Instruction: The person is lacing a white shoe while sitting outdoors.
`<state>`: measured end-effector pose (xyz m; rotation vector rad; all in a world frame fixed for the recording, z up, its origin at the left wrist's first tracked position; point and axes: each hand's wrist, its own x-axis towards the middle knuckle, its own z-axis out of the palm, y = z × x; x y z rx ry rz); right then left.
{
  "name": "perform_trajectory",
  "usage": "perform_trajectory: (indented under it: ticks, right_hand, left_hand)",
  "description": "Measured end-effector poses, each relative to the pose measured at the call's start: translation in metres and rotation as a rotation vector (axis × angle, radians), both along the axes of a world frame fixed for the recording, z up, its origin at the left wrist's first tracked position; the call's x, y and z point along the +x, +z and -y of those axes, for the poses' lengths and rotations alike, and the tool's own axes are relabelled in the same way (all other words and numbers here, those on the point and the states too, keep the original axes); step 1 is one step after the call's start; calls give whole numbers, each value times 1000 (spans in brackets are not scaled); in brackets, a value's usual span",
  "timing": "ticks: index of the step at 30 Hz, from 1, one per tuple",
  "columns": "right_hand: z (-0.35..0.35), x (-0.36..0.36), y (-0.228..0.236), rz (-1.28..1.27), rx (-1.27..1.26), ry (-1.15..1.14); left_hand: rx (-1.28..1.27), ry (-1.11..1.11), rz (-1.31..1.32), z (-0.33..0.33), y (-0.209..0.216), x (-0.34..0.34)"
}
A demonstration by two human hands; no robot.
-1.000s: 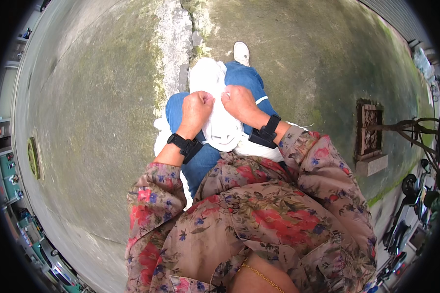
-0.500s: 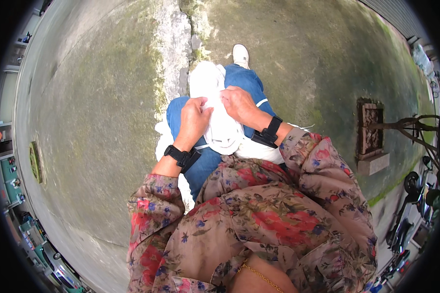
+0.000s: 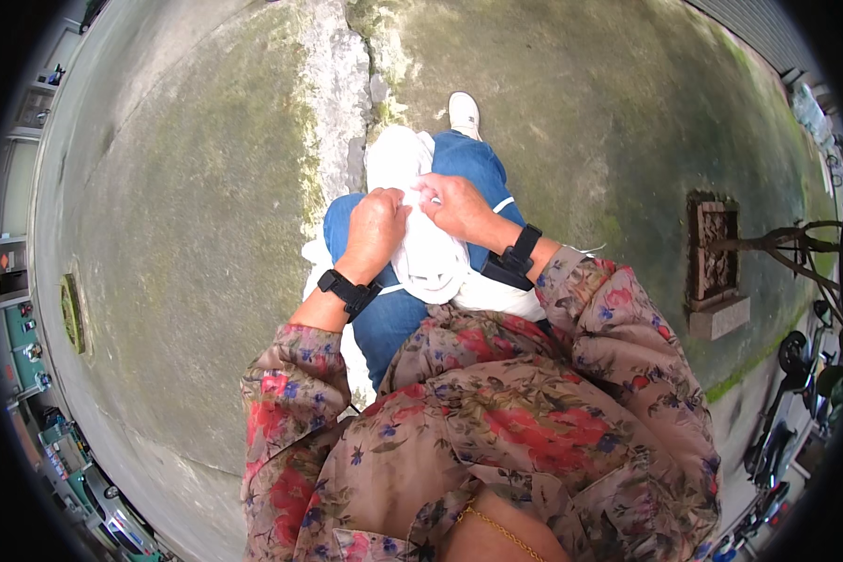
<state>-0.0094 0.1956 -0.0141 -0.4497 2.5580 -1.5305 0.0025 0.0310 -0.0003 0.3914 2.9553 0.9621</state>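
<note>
A bunched white cloth [image 3: 431,260] lies across my lap, between and over my knees in blue jeans [image 3: 473,159]. My left hand [image 3: 377,223] is closed, its fingertips pinching the cloth near its middle. Just to the right, my right hand [image 3: 454,202] has thumb and forefinger pinched together on the same spot. The two sets of fingertips almost meet. Whether anything small sits between them is too bright and fine to make out. More white fabric [image 3: 501,292] shows beneath the cloth, by my right thigh. Both wrists wear black straps.
My white shoe [image 3: 464,112] rests on mossy concrete with a pale cracked strip [image 3: 337,103] running ahead. At the right, a small tree [image 3: 768,242] grows from a brick-edged square pit [image 3: 717,253]. Parked scooters [image 3: 787,393] stand beyond it. A round cover [image 3: 71,312] lies at far left.
My right hand has shifted slightly left and down, and my left fingers have moved a little right, so the fingertips are now closer together over the cloth.
</note>
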Motion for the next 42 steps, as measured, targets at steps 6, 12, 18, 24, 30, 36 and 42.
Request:
perform_trajectory:
  ticks: [6, 12, 18, 24, 30, 36, 42]
  right_hand:
    - [-1, 4, -2, 60, -61, -34]
    - [6, 14, 3, 8, 104, -93]
    - [12, -1, -22, 340, -364, -275]
    - [5, -11, 3, 762, -382, -213]
    - [-47, -10, 26, 310, 50, 94]
    - [-182, 0, 93, 582, -464, -139]
    - [-350, -2, 136, 225, -1603, -211]
  left_hand:
    - [7, -181, -113, 1, 4, -9]
    - [-74, -38, -31, 1, 6, -2]
    - [-218, -151, -114, -8, 9, -1]
    - [-333, -363, -239, 2, 17, -3]
    - [-113, -18, -284, 70, 37, -21]
    - [1204, 1177, -522, 319, 101, -11]
    - [1175, 1259, -527, 559, 184, 138]
